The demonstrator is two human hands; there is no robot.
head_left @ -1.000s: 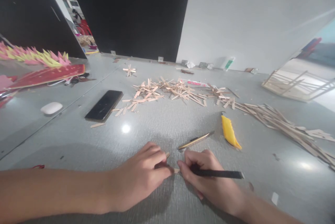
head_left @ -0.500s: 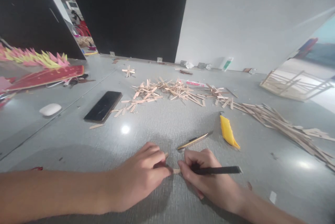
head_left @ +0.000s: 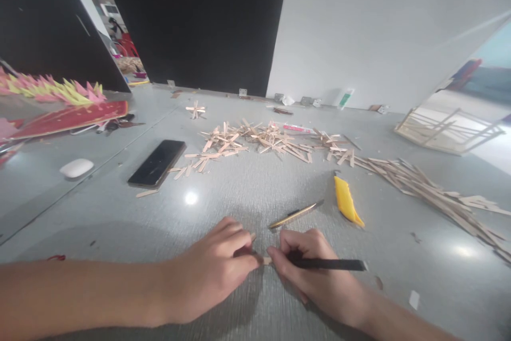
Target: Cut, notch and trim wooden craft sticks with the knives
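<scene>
Beyond the far edge of a grey tabletop (head_left: 223,197) stand a black panel (head_left: 195,16) and, to its right, a white panel (head_left: 351,22). At the near middle, the left hand (head_left: 217,266) pinches a small wooden strip (head_left: 267,260), whose pale end shows between the two thumbs, while the right hand (head_left: 315,272) grips a slim black tool (head_left: 335,264) much like a pen. Its working tip is hidden behind the fingers, so whether it marks or cuts I cannot tell. The step in hand looks like fine work on that strip; the next move calls for a firm left pinch and a small, controlled stroke clear of the fingertips. Just far of the hands lie a gold pen (head_left: 295,216) and a yellow-handled tool (head_left: 347,200). Short wooden pieces (head_left: 223,139) are heaped farther off, long strips (head_left: 431,192) spread to the right, and a dark phone (head_left: 157,163) lies left of the heap, with a white oval object (head_left: 76,167) farther left.
</scene>
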